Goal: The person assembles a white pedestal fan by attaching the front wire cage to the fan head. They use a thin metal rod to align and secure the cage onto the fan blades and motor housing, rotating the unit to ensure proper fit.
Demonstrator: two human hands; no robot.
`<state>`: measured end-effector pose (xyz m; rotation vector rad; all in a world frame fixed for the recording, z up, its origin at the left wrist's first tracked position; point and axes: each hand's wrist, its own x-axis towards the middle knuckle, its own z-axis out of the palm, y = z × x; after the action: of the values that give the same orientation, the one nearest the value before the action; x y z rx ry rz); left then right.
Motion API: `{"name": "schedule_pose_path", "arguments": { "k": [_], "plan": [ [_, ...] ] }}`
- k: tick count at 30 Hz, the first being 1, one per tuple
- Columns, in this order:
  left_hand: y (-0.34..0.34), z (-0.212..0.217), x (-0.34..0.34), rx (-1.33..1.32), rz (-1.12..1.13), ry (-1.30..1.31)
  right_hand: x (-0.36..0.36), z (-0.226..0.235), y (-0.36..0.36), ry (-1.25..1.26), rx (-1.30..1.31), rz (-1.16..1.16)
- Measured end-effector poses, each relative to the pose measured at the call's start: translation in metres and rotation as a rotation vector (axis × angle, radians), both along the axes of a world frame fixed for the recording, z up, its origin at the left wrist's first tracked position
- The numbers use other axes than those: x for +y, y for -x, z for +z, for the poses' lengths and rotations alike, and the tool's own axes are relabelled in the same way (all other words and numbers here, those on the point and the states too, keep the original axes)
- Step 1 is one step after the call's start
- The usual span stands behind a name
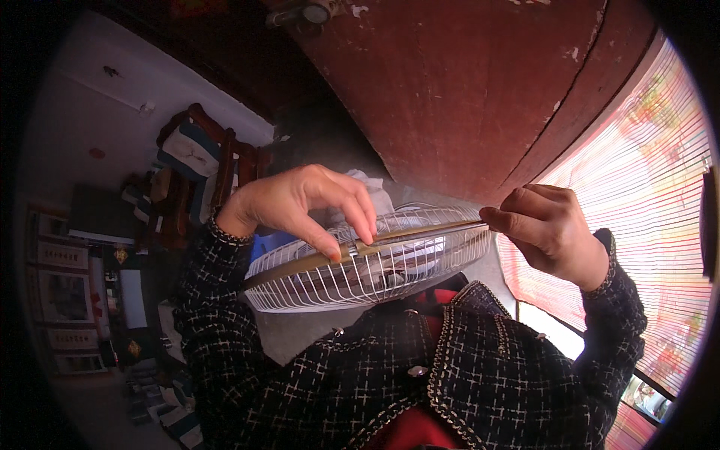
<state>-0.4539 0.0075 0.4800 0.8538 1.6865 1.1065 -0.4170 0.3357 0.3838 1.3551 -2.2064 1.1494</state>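
A white wire fan guard (330, 292) is held edge-up in front of my chest, with fan blades dimly visible inside. Around its rim runs a gold-brown band (289, 271), with a seam near the middle and a shinier silver stretch to the right. My left hand (304, 206) comes over the top, its thumb and fingertips pressed on the band at the seam. At the guard's right end, my right hand (541, 225) pinches the rim band between thumb and bent fingers. The guard's underside and how it is supported are hidden.
A worn red-brown wooden door (465, 97) stands ahead. On the right hangs a bright striped curtain (600, 157). Cushioned wooden seating (199, 161) is at the far left, and a blue object (271, 243) shows behind the guard, near a pale cloth (367, 187).
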Motion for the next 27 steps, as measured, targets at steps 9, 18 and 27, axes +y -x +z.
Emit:
{"name": "schedule_pose_path", "arguments": {
  "k": [9,18,27],
  "plan": [
    [-0.003,0.001,0.002,-0.099,0.066,0.017,-0.001,0.004,0.011,-0.051,0.024,0.044],
    [0.001,-0.006,-0.007,-0.06,0.05,-0.008,0.001,0.01,0.017,-0.078,-0.017,0.066],
    [-0.007,-0.003,-0.011,0.092,0.191,0.095,-0.005,-0.005,0.026,-0.005,-0.268,0.193]
  ]
}}
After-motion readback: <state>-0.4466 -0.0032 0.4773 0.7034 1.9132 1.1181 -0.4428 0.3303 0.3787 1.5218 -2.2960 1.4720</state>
